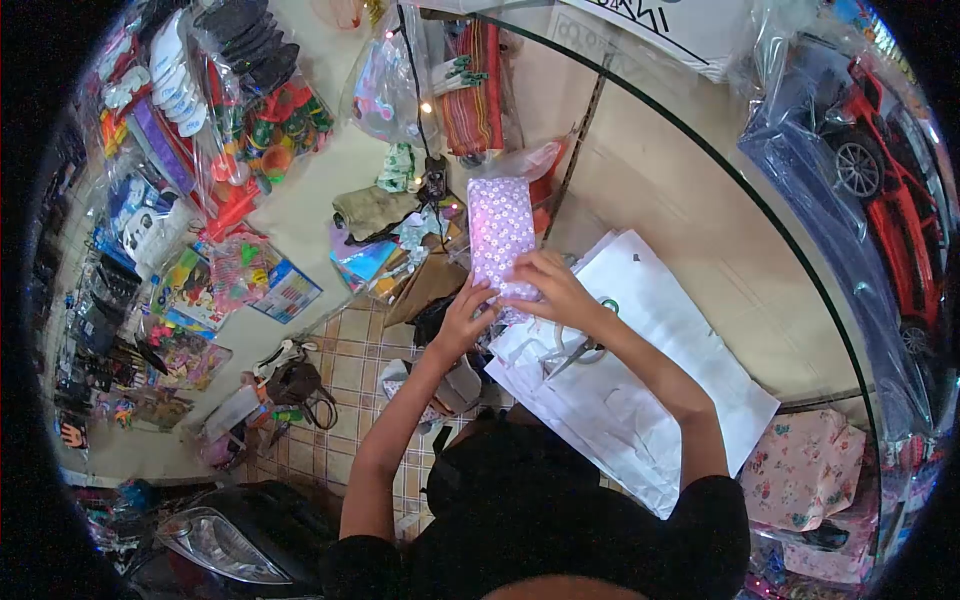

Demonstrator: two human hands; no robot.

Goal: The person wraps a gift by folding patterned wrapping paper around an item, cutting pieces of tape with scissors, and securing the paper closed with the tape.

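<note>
A long box wrapped in lilac paper with small white flowers (502,222) is in front of me, pointing away from my body. My left hand (466,318) grips its near left corner, fingers bent against the paper. My right hand (548,288) presses on the near right part, with thumb and fingers bent over the paper. Folded paper shows at the near end between my hands. Beneath my right forearm, scissors (576,356) lie on large white paper sheets (665,345), and a green-edged roll of tape (609,304) is beside my right wrist.
A curved glass edge (735,195) runs along the right, with a boxed red toy car (895,215) beyond it. Bagged toys (285,125) crowd the left. Pink floral packages (803,468) are at lower right. A motorbike front (225,545) stands at lower left.
</note>
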